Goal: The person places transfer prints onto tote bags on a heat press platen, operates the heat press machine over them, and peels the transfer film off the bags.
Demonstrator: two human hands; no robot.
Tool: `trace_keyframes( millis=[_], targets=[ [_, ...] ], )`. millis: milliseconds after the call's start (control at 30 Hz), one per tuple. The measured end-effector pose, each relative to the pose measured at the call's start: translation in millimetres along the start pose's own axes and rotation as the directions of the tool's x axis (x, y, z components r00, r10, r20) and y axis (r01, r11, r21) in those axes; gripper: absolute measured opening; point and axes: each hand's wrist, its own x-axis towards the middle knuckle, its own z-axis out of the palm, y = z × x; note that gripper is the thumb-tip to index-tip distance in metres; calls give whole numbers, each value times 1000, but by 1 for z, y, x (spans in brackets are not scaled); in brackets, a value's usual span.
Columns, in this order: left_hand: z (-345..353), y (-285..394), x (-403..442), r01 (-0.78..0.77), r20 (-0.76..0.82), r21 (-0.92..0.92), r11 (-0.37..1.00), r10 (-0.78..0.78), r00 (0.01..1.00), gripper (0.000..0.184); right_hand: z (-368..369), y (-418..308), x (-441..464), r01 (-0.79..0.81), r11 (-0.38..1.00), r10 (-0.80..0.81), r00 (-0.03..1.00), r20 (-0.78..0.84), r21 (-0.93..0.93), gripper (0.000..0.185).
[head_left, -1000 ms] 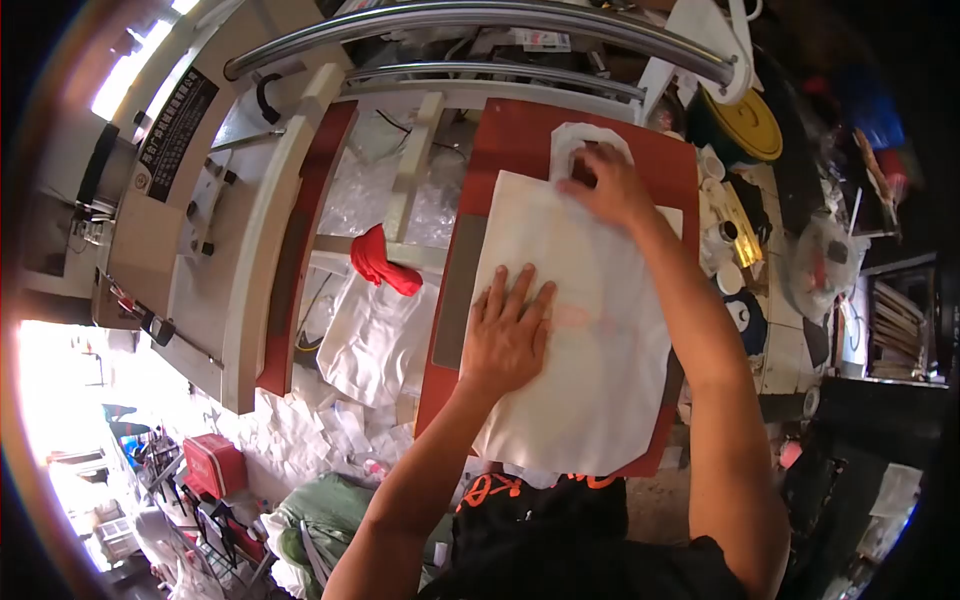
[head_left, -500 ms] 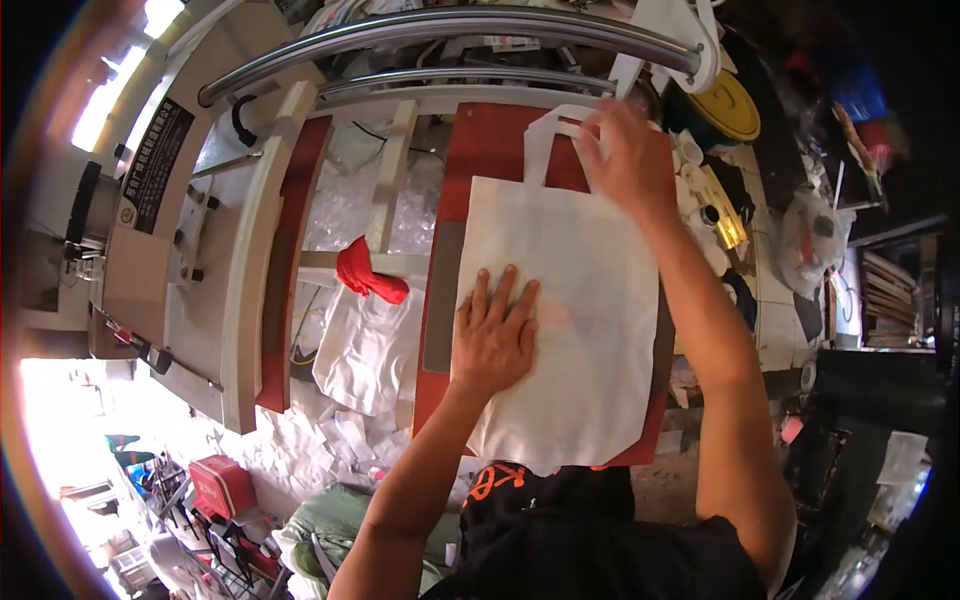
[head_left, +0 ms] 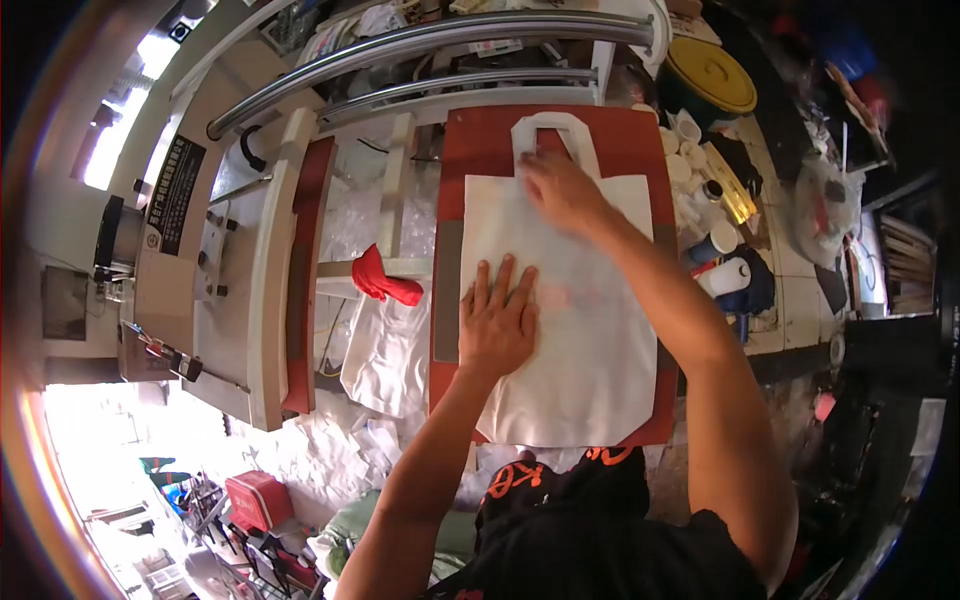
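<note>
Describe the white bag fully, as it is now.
The white bag lies flat, front up or back up unclear, on the red board. It looks like thin fabric, with slanted bottom corners and a faint pinkish mark mid-body. Its handle forms a loop pointing away from the wearer. The left hand rests spread on its left side; the blurred right hand is at the handle's base.

White bag (head_left: 590,370), plain red board (head_left: 665,150), yellow lid (head_left: 712,76).
</note>
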Motion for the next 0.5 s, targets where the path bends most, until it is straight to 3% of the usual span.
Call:
trace_keyframes(
  millis=[33, 67, 100, 167, 200, 333, 400, 433, 500],
  targets=[
    [0, 0, 2, 7, -9, -1, 1000, -7, 1000, 50, -7, -15, -15, 94, 994, -89, 991, -99, 52, 49],
    [-1, 0, 1, 7, -7, -13, 1000, -7, 1000, 50, -14, -31, -32, 123, 990, -131, 986, -105, -74, 57],
    [0, -1, -1, 7, -1, -24, 1000, -7, 1000, 50, -11, -26, -38, 126, 990, -132, 986, -101, -66, 57],
    [2, -1, -4, 4, 14, -1, 1000, -4, 1000, 51, -5, -15, -66, -146, 943, 137, 989, -50, -300, 66],
    [1, -1, 0, -17, -3, 27, 999, 17, 1000, 51, -7, -10, -59, -207, 941, 236, 968, 81, -269, 73],
    [2, 1, -4, -20, 24, 69, 997, 18, 1000, 52, -10, -21, -67, -264, 941, 286, 955, 82, -213, 72],
    [3, -1, -2, -14, 7, 59, 998, 13, 1000, 53, -30, -59, -106, -121, 945, 137, 990, 28, -305, 68],
    [5, -2, -3, -16, -3, 49, 999, 16, 1000, 53, -45, -87, -137, -103, 972, 105, 994, -3, -212, 64],
    [9, -5, -3, -36, -34, 62, 997, 39, 999, 52, -52, -118, -202, -134, 971, 158, 981, 113, -196, 66]
  ],
)
